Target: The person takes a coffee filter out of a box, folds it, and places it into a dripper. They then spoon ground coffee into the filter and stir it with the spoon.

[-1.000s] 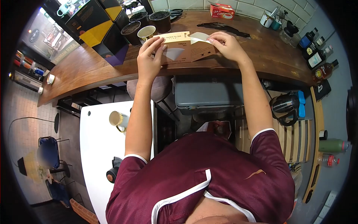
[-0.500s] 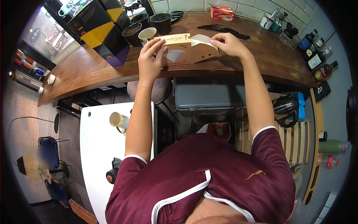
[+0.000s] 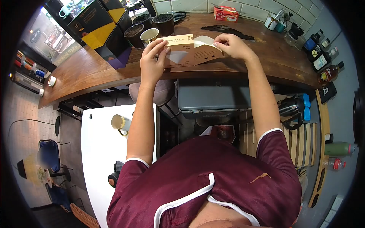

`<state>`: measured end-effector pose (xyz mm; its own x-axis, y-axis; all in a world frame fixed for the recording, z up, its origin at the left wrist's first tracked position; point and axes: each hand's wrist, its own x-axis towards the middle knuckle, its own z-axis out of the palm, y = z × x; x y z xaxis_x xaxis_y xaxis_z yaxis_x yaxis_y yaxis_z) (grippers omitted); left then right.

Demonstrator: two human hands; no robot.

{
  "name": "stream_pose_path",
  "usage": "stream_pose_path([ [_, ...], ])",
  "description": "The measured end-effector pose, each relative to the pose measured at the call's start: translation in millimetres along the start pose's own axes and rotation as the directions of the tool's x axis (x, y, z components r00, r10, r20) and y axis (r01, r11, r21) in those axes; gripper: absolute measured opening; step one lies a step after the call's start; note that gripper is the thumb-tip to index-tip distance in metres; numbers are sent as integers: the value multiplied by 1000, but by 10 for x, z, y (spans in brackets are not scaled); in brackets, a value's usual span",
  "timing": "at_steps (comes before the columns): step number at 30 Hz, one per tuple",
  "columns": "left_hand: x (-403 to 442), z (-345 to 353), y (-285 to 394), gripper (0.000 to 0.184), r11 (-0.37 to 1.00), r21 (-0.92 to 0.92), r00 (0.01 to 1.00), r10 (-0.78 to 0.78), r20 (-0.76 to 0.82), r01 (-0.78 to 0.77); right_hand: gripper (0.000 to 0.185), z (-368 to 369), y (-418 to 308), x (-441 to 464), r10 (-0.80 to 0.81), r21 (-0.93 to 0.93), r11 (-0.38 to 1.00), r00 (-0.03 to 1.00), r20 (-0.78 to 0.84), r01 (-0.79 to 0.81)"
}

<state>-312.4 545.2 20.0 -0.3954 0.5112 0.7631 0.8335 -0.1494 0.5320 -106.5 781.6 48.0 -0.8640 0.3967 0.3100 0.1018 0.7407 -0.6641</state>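
A brown cardboard box of paper filters is held over the wooden counter, its printed face toward me. My left hand grips the box's left end, fingers over the top and thumb on the front. At the right end the box is open, and a white paper filter shows in the opening. Thumb and fingers of my right hand are closed in a pinch on the filter's right edge. How many sheets are between those fingertips is hidden. A cream-and-gold cup stands just behind my left hand.
Dark-filled plastic cups and black-yellow boxes stand at the counter's left. A red box and crumpled dark wrapping lie behind. Several bottles line the right. A mug sits on the white table.
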Motion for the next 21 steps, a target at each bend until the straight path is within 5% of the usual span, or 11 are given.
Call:
stream_pose_path([
  [13, -1, -2, 23, 27, 1000, 10, 1000, -11, -5, 11, 16, -2, -75, -51, 131, 80, 987, 989, 69, -136],
  [15, 1, -7, 23, 27, 1000, 9, 1000, 9, -7, -9, 17, 30, -56, -62, -139, -4, 990, 983, -121, 139],
  [21, 14, 12, 50, 26, 1000, -20, 999, 2, -50, -3, 17, 40, -69, -112, -128, 46, 988, 946, -298, 149],
])
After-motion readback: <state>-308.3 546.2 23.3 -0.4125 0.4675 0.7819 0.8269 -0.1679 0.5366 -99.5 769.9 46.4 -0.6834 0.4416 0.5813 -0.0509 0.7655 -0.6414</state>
